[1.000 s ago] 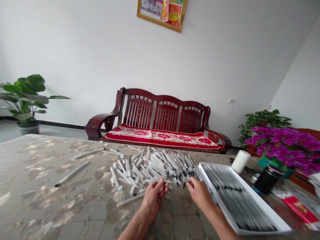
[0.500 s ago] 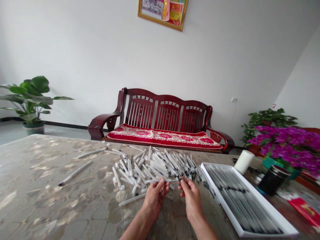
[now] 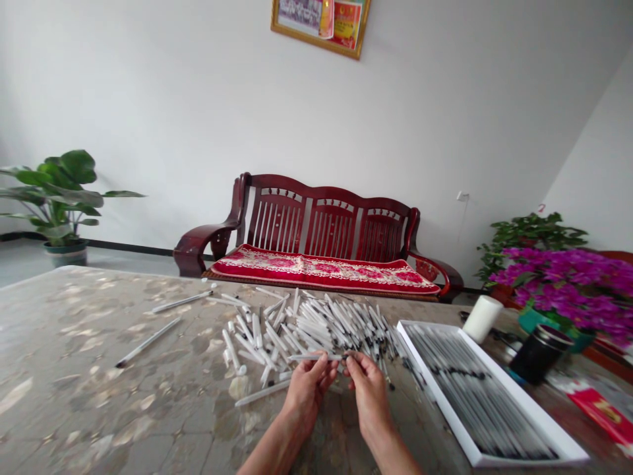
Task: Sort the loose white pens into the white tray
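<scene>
My left hand (image 3: 307, 386) pinches a white pen (image 3: 311, 357) that lies crosswise, its tip end pointing right. At that end my right hand (image 3: 366, 382) is closed with thumb and fingertips on a small dark piece, which looks like the pen's black end or cap; exactly where the two parts meet is hard to see. Just beyond both hands spreads a heap of white pen parts (image 3: 321, 320), several with dark ends. One loose white pen (image 3: 262, 394) lies close to my left wrist.
To the right, a white box (image 3: 475, 455) holds rows of clear pens with black parts. Behind it stand a white roll (image 3: 483, 319), a black cup (image 3: 540, 354) and purple flowers (image 3: 568, 287). Two pens lie apart on the patterned tablecloth (image 3: 99, 396) at left. A wooden bench (image 3: 329, 224) stands beyond.
My right hand has moved left, bringing the dark piece up to the right end of the pen. The left hand has stayed nearly still.
</scene>
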Demonstrator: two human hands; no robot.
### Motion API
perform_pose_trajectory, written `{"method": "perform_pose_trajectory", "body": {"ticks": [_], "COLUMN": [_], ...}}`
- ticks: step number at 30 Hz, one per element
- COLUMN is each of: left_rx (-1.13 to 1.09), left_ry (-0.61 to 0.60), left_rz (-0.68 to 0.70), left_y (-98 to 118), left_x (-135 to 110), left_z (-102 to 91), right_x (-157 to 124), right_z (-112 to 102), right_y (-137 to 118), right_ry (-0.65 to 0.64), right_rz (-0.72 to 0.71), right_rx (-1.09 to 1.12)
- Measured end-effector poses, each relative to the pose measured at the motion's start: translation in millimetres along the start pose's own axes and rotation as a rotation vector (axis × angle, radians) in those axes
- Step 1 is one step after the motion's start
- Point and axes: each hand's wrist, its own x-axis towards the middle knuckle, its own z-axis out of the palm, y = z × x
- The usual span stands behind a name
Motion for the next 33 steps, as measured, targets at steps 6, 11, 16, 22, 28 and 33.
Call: {"method": "perform_pose_trajectory", "body": {"ticks": [6, 11, 16, 22, 28, 33], "left_rx": [-0.004, -0.01, -0.004, 0.02, 0.106, 0.155], "left_ry": [0.014, 0.023, 0.018, 0.003, -0.031, -0.072], "left_rz": [0.009, 0.012, 0.011, 0.046, 0.119, 0.131], "left_y": [-0.2, -0.1, -0.8, -1.9, -3.3, -5.8], "left_x": [-1.1, -2.1, -2.1, -1.6, -1.7, -3.1], "left_z": [0.7, 0.8, 0.2, -0.4, -2.9, -2.9], "right_x": [-1.9, -2.6, -3.2, 2.5, 0.5, 1.0], "right_z": [2.0, 3.7, 5.3, 2.4, -4.2, -5.0], "right_y": [-0.9, 1.3, 5.0, 6.3, 7.2, 7.5], "right_ry": [0.03, 0.044, 0.034, -0.036, -0.047, -0.027], "right_rz": [-0.003, 0.016, 0.008, -0.151, -0.403, -0.444], "right_rx": [0.013, 0.027, 0.011, -0.151, -0.501, -0.656]}}
